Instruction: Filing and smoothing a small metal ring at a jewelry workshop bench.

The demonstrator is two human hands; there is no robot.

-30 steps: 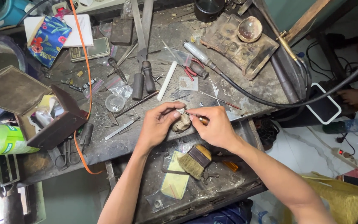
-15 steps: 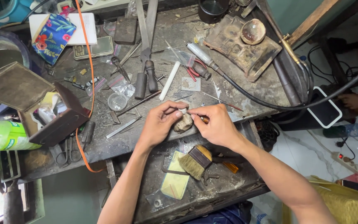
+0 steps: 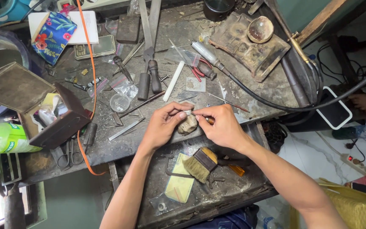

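Two bare hands meet over the front edge of a cluttered, soot-grey workbench [image 3: 234, 95]: the left hand [image 3: 164, 125] pinches a tiny pale metal piece [image 3: 187, 113] between thumb and forefinger, while the right hand [image 3: 221, 126] is closed on a slim tool with an orange-brown handle [image 3: 209, 120], its tip touching the piece. The piece is small, whitish and dull, too tiny to make out its form. Just beneath it sits a rough, tan lump [image 3: 187, 125] on the bench edge. Below the hands, an open drawer [image 3: 217, 199] holds a flat bristle brush [image 3: 200, 163] and a yellowish packet [image 3: 179, 184]. To the left stands an open dark box [image 3: 60, 127]
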